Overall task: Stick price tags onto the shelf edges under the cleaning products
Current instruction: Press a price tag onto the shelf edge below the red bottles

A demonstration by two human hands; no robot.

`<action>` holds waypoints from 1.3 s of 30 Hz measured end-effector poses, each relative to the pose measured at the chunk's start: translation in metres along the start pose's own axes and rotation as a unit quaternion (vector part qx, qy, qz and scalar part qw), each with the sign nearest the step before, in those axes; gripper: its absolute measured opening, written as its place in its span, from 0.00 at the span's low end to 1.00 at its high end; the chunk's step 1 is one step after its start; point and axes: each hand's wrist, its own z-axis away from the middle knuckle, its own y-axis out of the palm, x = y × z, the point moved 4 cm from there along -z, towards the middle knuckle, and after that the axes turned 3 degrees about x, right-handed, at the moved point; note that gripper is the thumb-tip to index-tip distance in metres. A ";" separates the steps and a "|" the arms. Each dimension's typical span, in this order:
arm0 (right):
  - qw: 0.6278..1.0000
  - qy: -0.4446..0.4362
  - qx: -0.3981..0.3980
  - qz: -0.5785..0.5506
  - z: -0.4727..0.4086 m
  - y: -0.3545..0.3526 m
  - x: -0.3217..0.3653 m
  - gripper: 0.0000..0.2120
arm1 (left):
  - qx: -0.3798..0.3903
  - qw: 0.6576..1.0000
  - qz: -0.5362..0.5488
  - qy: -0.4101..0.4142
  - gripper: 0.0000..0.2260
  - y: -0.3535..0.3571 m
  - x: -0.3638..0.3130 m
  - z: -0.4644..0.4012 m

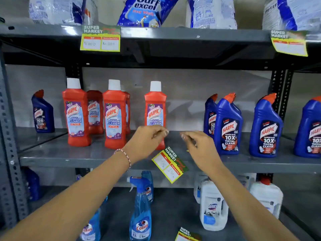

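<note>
A yellow and green "Super Market" price tag (169,164) sits tilted across the front edge of the middle shelf (69,160), below a red Harpic bathroom cleaner bottle (155,108). I cannot tell whether it is stuck there. My left hand (147,141) hovers above and left of the tag, fingertips pinched together. At the same height, above and right of it, my right hand (199,148) is also pinched. The two sets of fingertips face each other a short gap apart. Nothing visible lies between them; the fingers are blurred.
Two price tags (100,39) (289,42) hang on the top shelf edge under detergent bags (144,11). Blue Harpic bottles (227,126) stand right of my hands. Below are Colin spray bottles (140,211), white Domex jugs (212,206) and another tag (186,234).
</note>
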 end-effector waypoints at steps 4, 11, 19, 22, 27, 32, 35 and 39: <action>0.989 0.065 0.129 0.020 0.026 0.030 -0.021 0.09 | 0.064 0.990 0.107 -0.067 0.08 0.031 0.018 0.011; 0.986 0.076 0.118 -0.089 0.046 0.033 -0.015 0.08 | 0.005 0.961 0.254 -0.113 0.12 0.039 0.027 0.038; 0.970 0.091 0.118 -0.193 0.054 0.077 0.053 0.09 | -0.186 0.881 0.381 -0.210 0.11 -0.002 0.092 0.126; 0.981 0.039 0.106 -0.157 0.041 0.114 0.085 0.06 | -0.233 0.872 0.358 -0.239 0.10 -0.025 0.123 0.140; 0.987 0.004 0.058 -0.151 0.027 0.162 0.116 0.04 | -0.283 0.877 0.291 -0.256 0.10 -0.061 0.160 0.144; 0.994 0.014 0.021 -0.102 0.023 0.182 0.126 0.03 | -0.281 0.894 0.237 -0.258 0.11 -0.075 0.176 0.141; 0.996 0.026 0.016 -0.084 0.022 0.185 0.125 0.03 | -0.286 0.891 0.231 -0.267 0.10 -0.074 0.182 0.138; 0.997 0.038 0.020 -0.068 0.020 0.186 0.126 0.04 | -0.305 0.899 0.171 -0.265 0.07 -0.073 0.180 0.137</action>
